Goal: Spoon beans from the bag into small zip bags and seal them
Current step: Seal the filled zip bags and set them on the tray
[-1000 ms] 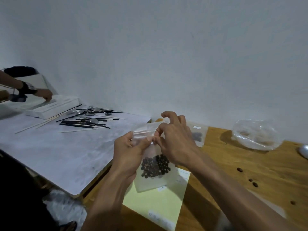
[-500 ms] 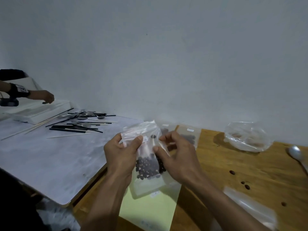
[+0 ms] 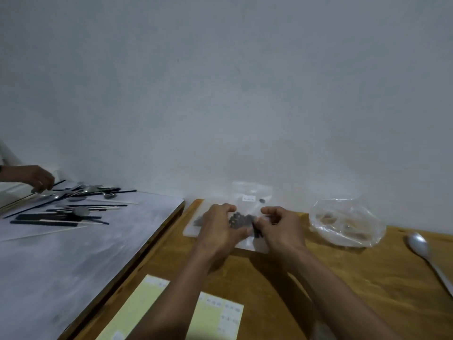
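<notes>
While both hands are lowered onto the counter (image 3: 282,285), a small zip bag (image 3: 241,220) of dark beans is pinched between the left hand (image 3: 218,229) and right hand (image 3: 282,228). The large bean bag (image 3: 346,222) and a spoon (image 3: 420,244) are seen right of the right hand.

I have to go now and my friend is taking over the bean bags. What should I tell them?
Left hand and right hand both rest on the filled zip bag, laying it on the wooden table among other filled bags by the wall. Exact finger grip is blurred.
The big bean bag sits to the right, the spoon beyond it, untouched.
Done: this bag has beans. I cannot tell whether it is sealed.
Left: check its seal, then fill more bags.
</notes>
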